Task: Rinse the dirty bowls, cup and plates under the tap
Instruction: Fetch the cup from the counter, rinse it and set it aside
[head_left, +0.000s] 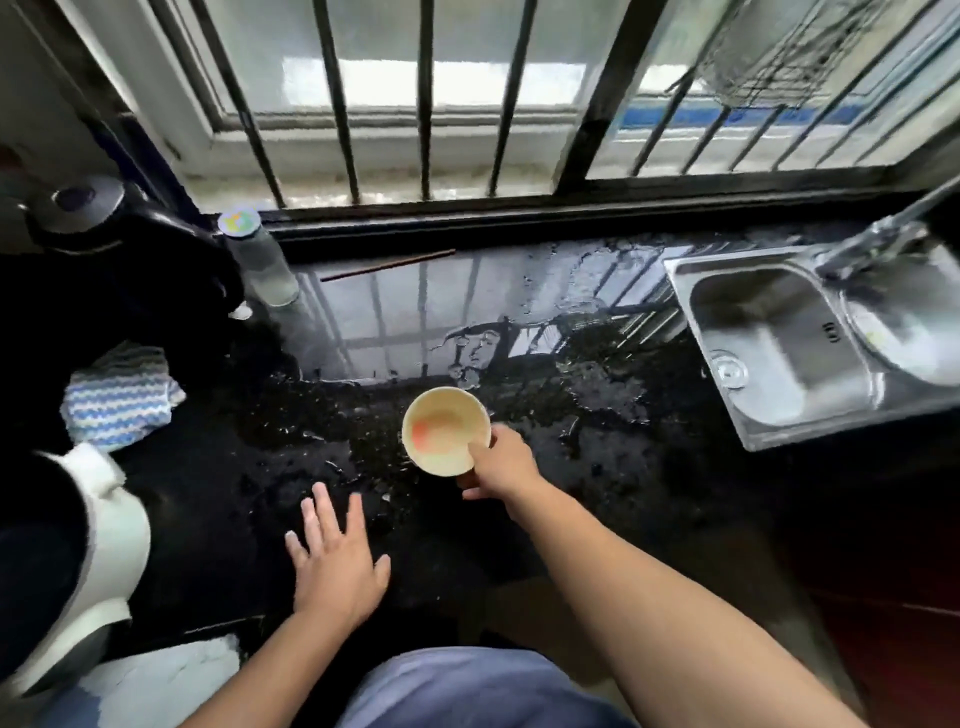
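The right hand (503, 465) has the bowl (441, 426). Its fingers (475, 448) are clamped on the near right part of the rim, one digit hooked over the edge into the bowl and the others curled under the outside wall. From that grip the bowl sits just beyond and to the left, mouth up and tipped a little toward the person, with an orange smear inside. Being round, it has no long axis to line up. Whether it rests on the wet dark surface (597, 467) or is held just above it cannot be told. What matters for the next move is the direction of the water: the sink (810, 431) lies well apart to the right of the gripping fingers and somewhat beyond them, with the tap (872, 244) over its far side. The carry looks like a sweep right and away, and the right hand is the nearer one for it. The left hand (337, 558) is to the near left of the bowl, its fingers spread apart and holding nothing. It is on the far side of the bowl from the sink, so it seems only a spare support.
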